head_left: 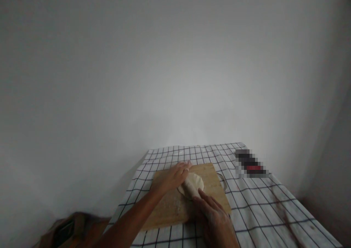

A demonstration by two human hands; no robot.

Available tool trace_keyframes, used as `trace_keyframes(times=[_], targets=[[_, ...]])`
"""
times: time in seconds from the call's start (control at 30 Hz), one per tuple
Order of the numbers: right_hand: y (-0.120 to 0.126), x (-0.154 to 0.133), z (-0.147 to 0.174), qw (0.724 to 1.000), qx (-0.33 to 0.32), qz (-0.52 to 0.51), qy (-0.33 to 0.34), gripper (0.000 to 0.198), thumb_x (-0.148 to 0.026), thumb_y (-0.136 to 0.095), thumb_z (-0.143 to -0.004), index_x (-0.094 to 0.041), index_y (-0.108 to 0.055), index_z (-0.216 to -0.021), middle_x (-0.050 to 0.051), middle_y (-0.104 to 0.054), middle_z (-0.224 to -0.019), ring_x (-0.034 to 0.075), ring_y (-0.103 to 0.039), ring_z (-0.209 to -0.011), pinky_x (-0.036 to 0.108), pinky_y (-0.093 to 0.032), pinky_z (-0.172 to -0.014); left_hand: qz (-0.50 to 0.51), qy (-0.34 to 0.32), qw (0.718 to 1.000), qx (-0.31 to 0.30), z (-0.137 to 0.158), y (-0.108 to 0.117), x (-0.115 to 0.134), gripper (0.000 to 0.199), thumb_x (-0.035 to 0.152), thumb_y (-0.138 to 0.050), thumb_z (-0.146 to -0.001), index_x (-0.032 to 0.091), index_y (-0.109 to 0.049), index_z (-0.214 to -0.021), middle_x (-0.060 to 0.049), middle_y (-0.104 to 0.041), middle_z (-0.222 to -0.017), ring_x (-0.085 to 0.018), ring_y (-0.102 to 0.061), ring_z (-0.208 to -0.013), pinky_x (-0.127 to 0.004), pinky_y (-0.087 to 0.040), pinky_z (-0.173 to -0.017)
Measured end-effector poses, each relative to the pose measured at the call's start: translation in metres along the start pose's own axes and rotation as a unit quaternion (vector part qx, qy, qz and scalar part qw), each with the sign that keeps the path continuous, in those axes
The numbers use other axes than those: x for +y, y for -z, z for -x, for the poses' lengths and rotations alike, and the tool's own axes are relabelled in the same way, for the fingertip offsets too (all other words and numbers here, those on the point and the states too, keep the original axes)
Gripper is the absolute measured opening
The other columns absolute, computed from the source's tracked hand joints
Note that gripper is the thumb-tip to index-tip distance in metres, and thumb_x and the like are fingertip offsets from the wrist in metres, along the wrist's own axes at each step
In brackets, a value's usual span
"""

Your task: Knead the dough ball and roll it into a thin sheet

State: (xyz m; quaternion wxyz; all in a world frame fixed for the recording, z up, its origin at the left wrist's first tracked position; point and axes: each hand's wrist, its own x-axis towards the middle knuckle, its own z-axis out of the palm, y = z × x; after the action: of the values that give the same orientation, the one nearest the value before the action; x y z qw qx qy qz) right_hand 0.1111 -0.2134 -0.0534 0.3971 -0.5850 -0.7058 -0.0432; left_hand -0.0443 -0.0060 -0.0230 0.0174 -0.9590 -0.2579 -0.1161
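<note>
A pale rolling pin (pixel 191 187) lies slanted across a flattened piece of dough (pixel 199 181) on a wooden board (pixel 168 211). On the pin's far end rests my left hand (pixel 177 172), fingers together and reaching forward over it. My right hand (pixel 213 210) is on the near end, with its fingers along the pin's right side. Both palms hide the ends of the pin. The dough shows on both sides of the pin, more to the right. Pale flour-like marks are on the board's near part.
A white cloth with dark checks (pixel 252 211) covers the table. A loop handle (pixel 223 182) sits at the board's right edge. Farther right lies a dark and red blurred-out item (pixel 251 164). A plain wall (pixel 175 76) stands behind, and a brown object (pixel 68 229) is at lower left.
</note>
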Motion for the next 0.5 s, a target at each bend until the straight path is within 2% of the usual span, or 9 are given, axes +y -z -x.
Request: trace_keyframes(times=[0.1,0.23,0.33,0.4,0.5], targets=[[-0.002,0.000,0.001,1.000,-0.009,-0.007,0.014,0.046,-0.009,-0.054,-0.083,-0.032,-0.068,-0.120,0.004,-0.063,-0.136,0.024,-0.067,-0.114,0.039,-0.055,-0.097,-0.012,0.023,0.999,0.019,0.020,0.007,0.005,0.046,0.018,-0.030,-0.100,0.017,-0.049,-0.142,-0.007,-0.046,-0.151,-0.018,-0.037,-0.143,-0.036,-0.025,-0.122],[-0.008,0.002,0.005,0.999,-0.003,-0.035,0.031,0.032,-0.012,-0.059,-0.081,-0.035,-0.075,-0.098,0.000,-0.065,-0.132,0.023,-0.065,-0.117,0.045,-0.048,-0.105,-0.024,0.087,0.994,0.053,0.054,0.007,0.010,0.050,0.018,-0.020,-0.102,0.015,-0.040,-0.148,-0.009,-0.045,-0.152,-0.018,-0.040,-0.141,-0.038,-0.035,-0.118],[-0.009,0.003,0.006,0.997,0.006,-0.057,0.045,0.031,-0.015,-0.063,-0.079,-0.038,-0.076,-0.094,-0.003,-0.067,-0.130,0.022,-0.065,-0.117,0.044,-0.048,-0.105,-0.035,0.089,0.993,0.068,0.076,0.003,0.010,0.050,0.020,-0.021,-0.102,0.017,-0.038,-0.150,-0.007,-0.040,-0.155,-0.018,-0.035,-0.144,-0.038,-0.035,-0.118],[-0.009,0.002,0.006,0.996,0.019,-0.067,0.050,0.031,-0.015,-0.063,-0.080,-0.039,-0.076,-0.096,-0.003,-0.068,-0.129,0.021,-0.065,-0.117,0.042,-0.048,-0.106,-0.047,0.075,0.994,0.071,0.081,0.002,0.009,0.050,0.021,-0.023,-0.102,0.020,-0.035,-0.151,-0.006,-0.038,-0.157,-0.020,-0.033,-0.145,-0.039,-0.036,-0.118],[-0.014,0.003,0.009,0.997,0.039,-0.052,0.047,0.031,-0.017,-0.061,-0.081,-0.037,-0.075,-0.100,-0.002,-0.067,-0.129,0.021,-0.065,-0.117,0.041,-0.049,-0.105,-0.066,0.058,0.994,0.058,0.069,0.005,0.008,0.049,0.023,-0.026,-0.102,0.021,-0.038,-0.150,-0.007,-0.039,-0.156,-0.022,-0.034,-0.145,-0.042,-0.035,-0.118]])
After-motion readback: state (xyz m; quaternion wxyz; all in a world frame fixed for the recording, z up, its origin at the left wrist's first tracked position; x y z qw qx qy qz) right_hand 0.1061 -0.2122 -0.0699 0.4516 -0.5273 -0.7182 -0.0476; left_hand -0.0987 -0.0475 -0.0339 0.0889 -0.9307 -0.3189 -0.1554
